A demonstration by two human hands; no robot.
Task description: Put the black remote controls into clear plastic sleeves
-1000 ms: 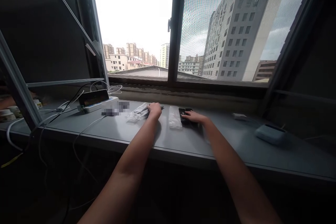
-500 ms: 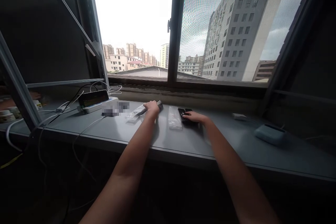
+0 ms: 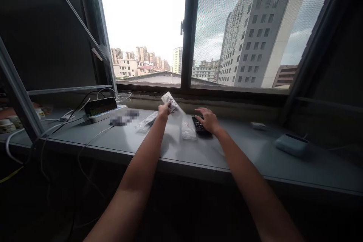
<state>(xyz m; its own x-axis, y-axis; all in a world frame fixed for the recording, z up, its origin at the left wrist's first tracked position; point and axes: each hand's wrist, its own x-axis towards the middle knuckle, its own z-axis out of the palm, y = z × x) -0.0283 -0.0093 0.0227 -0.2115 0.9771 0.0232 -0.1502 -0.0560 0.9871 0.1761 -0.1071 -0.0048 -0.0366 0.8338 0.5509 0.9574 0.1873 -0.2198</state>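
My left hand (image 3: pixel 164 110) is closed on a clear plastic packet (image 3: pixel 173 104), lifted above the table and tilted; its contents are too blurred to name. Just above a black keypad device (image 3: pixel 200 127), which looks like a calculator or remote, my right hand (image 3: pixel 208 118) hovers with its fingers apart and nothing in them. A second clear packet (image 3: pixel 188 128) lies flat to the left of that device. Another clear packet (image 3: pixel 146 121) rests on the table, left of my left wrist.
On the grey table (image 3: pixel 176 154), a phone (image 3: pixel 101 106) leans by a white power strip (image 3: pixel 122 109) with cables at the left. A blue-grey box (image 3: pixel 291 145) and a small white object (image 3: pixel 258 125) sit at the right. A metal frame (image 3: pixel 21 87) stands far left.
My left hand has raised a clear packet off the table. My right hand has lifted off the black keypad device, its fingers now spread above it.
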